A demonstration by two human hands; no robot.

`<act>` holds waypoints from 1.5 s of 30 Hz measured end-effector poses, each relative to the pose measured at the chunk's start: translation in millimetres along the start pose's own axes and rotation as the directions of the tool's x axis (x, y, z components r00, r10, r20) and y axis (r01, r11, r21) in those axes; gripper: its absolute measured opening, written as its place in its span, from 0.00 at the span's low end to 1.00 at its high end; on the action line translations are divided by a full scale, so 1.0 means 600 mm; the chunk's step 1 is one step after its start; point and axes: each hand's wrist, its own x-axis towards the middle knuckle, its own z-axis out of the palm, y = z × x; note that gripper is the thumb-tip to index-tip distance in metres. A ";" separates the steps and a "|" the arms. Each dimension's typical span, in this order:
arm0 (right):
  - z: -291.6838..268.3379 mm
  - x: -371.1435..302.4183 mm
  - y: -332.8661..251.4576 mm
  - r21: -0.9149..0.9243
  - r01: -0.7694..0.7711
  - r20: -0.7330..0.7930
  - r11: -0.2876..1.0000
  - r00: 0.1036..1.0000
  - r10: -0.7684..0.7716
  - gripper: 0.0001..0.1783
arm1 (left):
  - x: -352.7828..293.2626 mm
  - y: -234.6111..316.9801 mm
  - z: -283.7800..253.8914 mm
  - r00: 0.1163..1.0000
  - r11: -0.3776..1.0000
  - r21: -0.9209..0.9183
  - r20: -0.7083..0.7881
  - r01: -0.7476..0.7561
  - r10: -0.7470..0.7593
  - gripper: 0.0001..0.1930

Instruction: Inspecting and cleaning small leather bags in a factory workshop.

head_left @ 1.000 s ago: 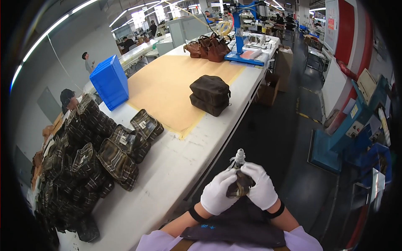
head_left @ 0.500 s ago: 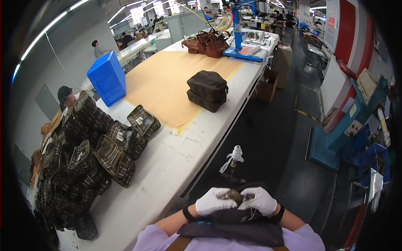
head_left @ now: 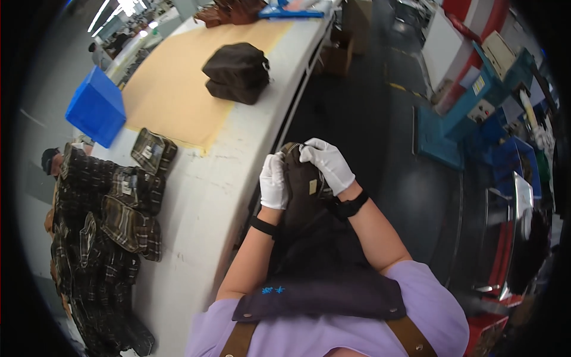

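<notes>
A dark brown zip bag is held up in front of my body, beside the table's right edge. Along its top edge runs a metal zipper, and a small pale label shows on its side. My left hand, in a white glove, is closed on the bag's left side near the zipper's end. My right hand, gloved too, pinches the top edge on the other side of the zipper. The right fingertips partly hide the zipper, so I cannot tell whether they hold its pull.
On the white table, a pile of plaid fabric pouches lies at the left. A blue crate and another dark brown bag stand farther back by a tan sheet. A teal machine stands at the right.
My hands have moved forward and up with the bag, which now shows more fully with its zipper upward. The view has tilted down and turned, shifting the table leftward.
</notes>
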 end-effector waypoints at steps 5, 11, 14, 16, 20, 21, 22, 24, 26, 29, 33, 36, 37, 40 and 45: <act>-0.023 0.005 0.011 0.058 0.065 0.127 0.996 0.989 -0.072 0.09 | 0.008 -0.031 -0.007 0.990 0.977 -0.212 0.140 0.020 0.010 0.22; -0.024 0.031 -0.005 -0.015 0.231 0.065 0.973 0.971 -0.230 0.11 | 0.079 -0.021 -0.041 0.964 0.973 -0.219 0.266 0.071 -0.010 0.22; -0.025 0.043 0.024 -0.091 0.269 0.047 0.959 0.963 -0.266 0.09 | 0.101 -0.075 -0.022 0.972 0.974 0.227 0.227 0.010 -0.063 0.23; -0.023 0.038 0.043 0.032 0.393 0.090 0.919 0.915 -0.394 0.13 | 0.095 -0.089 -0.021 0.937 0.942 0.149 0.136 0.301 -0.321 0.21; -0.022 0.002 0.061 -0.001 0.313 -0.034 0.950 0.949 -0.313 0.13 | 0.057 -0.013 -0.040 0.984 0.930 0.339 0.052 0.141 -0.168 0.16; -0.023 -0.001 0.055 -0.112 0.195 -0.099 0.974 0.974 -0.206 0.11 | 0.043 0.026 -0.052 0.995 0.937 0.341 0.033 0.077 -0.094 0.15; -0.023 -0.005 0.045 -0.146 0.147 -0.111 0.978 0.980 -0.164 0.09 | 0.023 0.068 -0.068 0.995 0.918 0.385 -0.014 0.096 -0.098 0.15; -0.015 -0.002 0.017 -0.365 0.088 -0.148 0.927 0.977 -0.151 0.09 | -0.024 0.136 -0.078 0.985 0.975 0.183 0.098 0.126 -0.145 0.23; -0.002 0.005 -0.026 -0.642 0.098 -0.107 0.761 0.971 -0.215 0.13 | -0.067 0.171 -0.069 0.950 0.840 0.499 0.307 -0.213 0.059 0.32; 0.021 0.005 -0.105 -0.830 0.249 0.207 0.499 0.968 -0.139 0.27 | -0.090 0.178 -0.045 0.963 0.723 0.675 0.265 -0.148 -0.051 0.35; 0.060 0.018 -0.150 -0.960 0.257 0.264 0.113 0.963 0.053 0.28 | -0.080 0.138 -0.007 0.924 0.680 0.626 0.252 -0.381 0.286 0.33; 0.073 0.047 -0.116 -0.944 0.181 0.163 0.276 0.983 -0.087 0.22 | -0.081 0.093 0.013 0.858 0.636 0.603 0.174 -0.481 0.483 0.35; 0.073 0.060 -0.098 -0.831 0.146 0.130 0.536 0.989 -0.068 0.19 | -0.079 0.075 0.017 0.854 0.622 0.635 0.121 -0.458 0.505 0.37; 0.044 0.060 -0.054 -0.523 0.101 0.129 0.846 0.991 -0.039 0.11 | -0.090 0.023 0.002 0.858 0.634 0.644 0.070 -0.428 0.508 0.30; 0.032 0.055 -0.032 -0.447 0.148 0.157 0.882 0.984 -0.085 0.11 | -0.128 -0.036 -0.014 0.770 0.559 0.572 0.227 -0.601 0.596 0.24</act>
